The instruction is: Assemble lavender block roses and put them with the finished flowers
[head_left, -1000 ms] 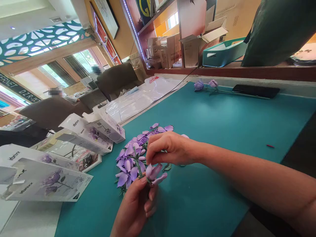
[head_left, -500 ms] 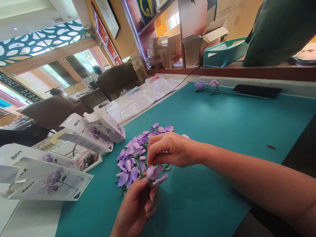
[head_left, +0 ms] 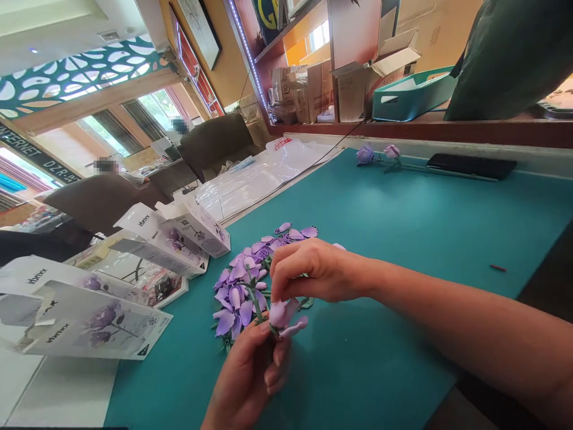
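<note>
My left hand (head_left: 253, 367) is closed around the green stem of a partly built artificial flower (head_left: 283, 315) with pale purple petals. Over it, my right hand (head_left: 316, 269) comes in from the right, fingers pinched together at the top of a petal. The tips of those fingers touch the bloom; whether a separate piece is between them is hidden. Just behind both hands lies a heap of loose purple petals (head_left: 237, 295) mixed with green stem parts. Part of the heap is covered by my right hand.
Opened white flower boxes (head_left: 105, 325) stand along the left. Two finished-looking purple flowers (head_left: 365, 155) lie at the back beside a black phone (head_left: 472, 165). A small dark red stick (head_left: 498, 268) rests on the green mat (head_left: 403, 221) at right. Two people sit in the background.
The whole view has shifted slightly. Both hands keep nearly the same grip on the flower, my right fingers still at the petal.
</note>
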`<state>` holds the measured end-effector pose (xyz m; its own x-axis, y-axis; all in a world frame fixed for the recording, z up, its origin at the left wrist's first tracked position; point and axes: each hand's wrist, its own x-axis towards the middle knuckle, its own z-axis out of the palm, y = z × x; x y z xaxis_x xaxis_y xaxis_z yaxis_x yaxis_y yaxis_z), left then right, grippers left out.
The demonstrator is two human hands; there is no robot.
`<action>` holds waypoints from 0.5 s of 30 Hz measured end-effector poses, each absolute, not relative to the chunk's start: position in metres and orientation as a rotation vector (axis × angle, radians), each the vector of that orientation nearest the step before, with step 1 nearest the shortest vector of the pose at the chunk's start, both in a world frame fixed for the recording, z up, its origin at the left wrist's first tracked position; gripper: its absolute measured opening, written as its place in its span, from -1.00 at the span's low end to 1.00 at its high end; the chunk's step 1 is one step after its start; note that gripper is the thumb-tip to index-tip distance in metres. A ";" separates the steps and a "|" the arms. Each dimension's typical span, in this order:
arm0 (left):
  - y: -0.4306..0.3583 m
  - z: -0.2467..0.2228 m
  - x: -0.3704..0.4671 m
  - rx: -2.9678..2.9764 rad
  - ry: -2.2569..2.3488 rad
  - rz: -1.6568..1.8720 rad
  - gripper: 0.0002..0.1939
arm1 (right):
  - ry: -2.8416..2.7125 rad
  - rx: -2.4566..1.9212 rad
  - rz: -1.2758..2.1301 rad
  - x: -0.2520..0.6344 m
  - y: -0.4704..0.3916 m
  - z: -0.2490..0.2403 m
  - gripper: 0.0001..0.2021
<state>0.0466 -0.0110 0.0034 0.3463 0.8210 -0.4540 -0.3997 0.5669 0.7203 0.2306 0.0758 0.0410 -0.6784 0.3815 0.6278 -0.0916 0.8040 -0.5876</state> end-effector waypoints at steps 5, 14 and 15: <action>-0.013 0.005 0.048 0.534 0.899 0.845 -0.70 | -2.215 -0.219 0.772 0.232 0.074 0.045 -0.88; -0.015 0.003 0.049 0.510 0.910 0.831 -0.70 | -2.247 -0.238 0.693 0.235 0.070 0.049 -0.88; -0.015 0.004 0.049 0.505 0.912 0.825 -0.70 | -2.247 -0.233 0.685 0.235 0.070 0.049 -0.89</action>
